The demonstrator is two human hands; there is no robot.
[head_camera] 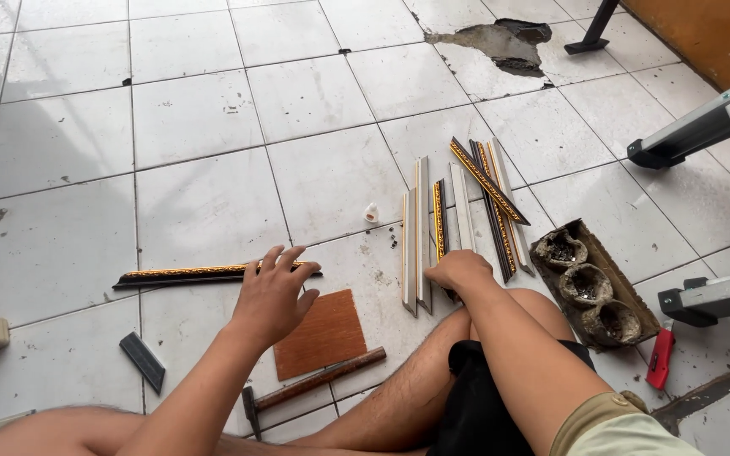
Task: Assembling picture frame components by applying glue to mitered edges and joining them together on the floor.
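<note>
We identify two work items. The first is a single frame moulding strip [213, 274], long and narrow, dark with a gold ornamental band along its top face. It lies flat on the white tiled floor [196, 110], running roughly left to right, with its right end under the fingers of the left hand [270, 297]. The second is a cluster of cut moulding pieces [458, 219], some showing dark-and-gold faces, others pale undersides. They lie flat, side by side and partly overlapping, pointing away from us. The right hand [460, 270] rests closed on the near ends of this cluster.
</note>
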